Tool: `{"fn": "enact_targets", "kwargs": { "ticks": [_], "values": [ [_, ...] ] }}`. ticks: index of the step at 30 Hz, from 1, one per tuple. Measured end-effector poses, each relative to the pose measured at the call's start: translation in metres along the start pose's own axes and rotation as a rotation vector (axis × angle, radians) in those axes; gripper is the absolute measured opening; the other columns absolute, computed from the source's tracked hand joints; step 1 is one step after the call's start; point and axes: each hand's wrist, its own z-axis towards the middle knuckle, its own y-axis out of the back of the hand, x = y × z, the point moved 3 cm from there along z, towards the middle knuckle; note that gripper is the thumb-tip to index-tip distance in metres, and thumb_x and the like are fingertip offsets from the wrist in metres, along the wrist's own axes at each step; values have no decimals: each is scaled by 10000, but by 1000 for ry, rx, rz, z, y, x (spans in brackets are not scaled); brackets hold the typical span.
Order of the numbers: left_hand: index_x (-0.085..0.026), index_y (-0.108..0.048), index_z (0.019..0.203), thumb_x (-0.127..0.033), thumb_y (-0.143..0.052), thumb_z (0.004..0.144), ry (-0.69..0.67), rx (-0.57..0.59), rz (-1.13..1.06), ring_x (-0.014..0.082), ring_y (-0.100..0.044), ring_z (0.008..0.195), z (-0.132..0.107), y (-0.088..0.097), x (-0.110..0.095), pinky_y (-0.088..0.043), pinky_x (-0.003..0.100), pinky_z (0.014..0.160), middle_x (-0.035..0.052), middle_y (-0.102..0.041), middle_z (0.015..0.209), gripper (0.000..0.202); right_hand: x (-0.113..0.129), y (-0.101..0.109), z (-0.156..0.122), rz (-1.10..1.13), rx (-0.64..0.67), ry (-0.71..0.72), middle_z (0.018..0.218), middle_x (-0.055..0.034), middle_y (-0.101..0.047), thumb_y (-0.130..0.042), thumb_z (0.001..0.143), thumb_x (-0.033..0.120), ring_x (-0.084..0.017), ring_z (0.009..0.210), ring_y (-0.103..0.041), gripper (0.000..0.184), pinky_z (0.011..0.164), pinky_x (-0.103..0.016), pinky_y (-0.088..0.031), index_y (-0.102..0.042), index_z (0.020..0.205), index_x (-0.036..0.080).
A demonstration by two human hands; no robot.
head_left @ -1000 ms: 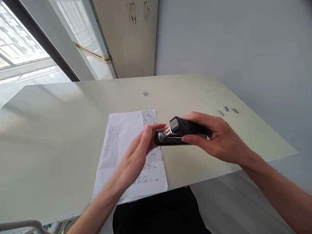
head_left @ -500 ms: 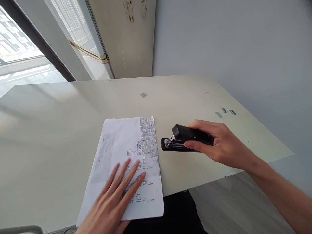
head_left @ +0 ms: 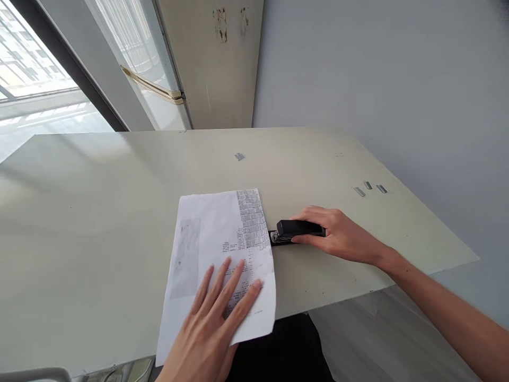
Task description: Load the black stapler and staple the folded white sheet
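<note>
A printed white sheet of paper (head_left: 210, 239) lies on the pale table (head_left: 99, 212), its near edge hanging over the front edge. My left hand (head_left: 214, 318) rests flat on the sheet's lower half, fingers spread. My right hand (head_left: 338, 236) is wrapped round a black stapler (head_left: 296, 231) that sits on the table. The stapler's nose touches the paper's right edge.
One small strip of staples (head_left: 239, 156) lies at the far middle of the table. Three more staple strips (head_left: 369, 188) lie near the right edge. A grey wall stands behind, with a window and a door frame at the left.
My left hand left the stapler and came down flat on the paper. My right hand lowered the stapler to the table and slid it left to the paper's right edge.
</note>
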Motion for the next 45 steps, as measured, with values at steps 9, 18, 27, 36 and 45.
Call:
{"fn": "enact_targets", "kwargs": {
  "ticks": [9,18,27,36,45],
  "values": [
    [-321,-289,1668,-743,-608,911,-13,72,-22,447,-146,1596,9,5,-4,-335,710,1207,97,-205,1747,924,11,-2,9,87,106,-78,1298,-61,-727,-610,978,625,-265,1122,-694,456,885,-397,-569,-693,1290,303],
    [-359,-438,1591,-591,-529,1040,-108,95,-174,373,-86,1611,58,1,29,-188,654,1285,53,-172,1755,605,23,-23,43,35,-92,-162,1263,-77,-717,-250,1074,677,-302,1318,-599,608,1069,-477,-504,-696,1185,279],
    [-344,-485,1565,-553,-524,1058,-123,20,-276,382,-100,1604,59,-15,30,-136,649,1292,61,-146,1758,550,47,-47,48,-106,20,-276,1728,-30,-326,-166,1045,730,-346,1573,-329,706,1248,-615,-316,-494,1540,349],
    [-308,-521,1542,-559,-511,1059,-112,9,-344,370,-93,1612,59,-19,31,-113,650,1294,72,-140,1756,545,53,-55,49,-205,35,-283,1749,-22,-272,-187,1056,706,-364,1564,-349,659,1217,-649,-361,-455,1569,393],
    [-302,-526,1533,-558,-494,1066,-96,41,-338,360,-83,1616,60,-20,32,-95,625,1300,75,-152,1760,533,51,-63,54,-313,106,-303,1753,-61,-254,-165,1079,649,-384,1578,-307,643,1219,-683,-318,-387,1616,374]
  ]
}}
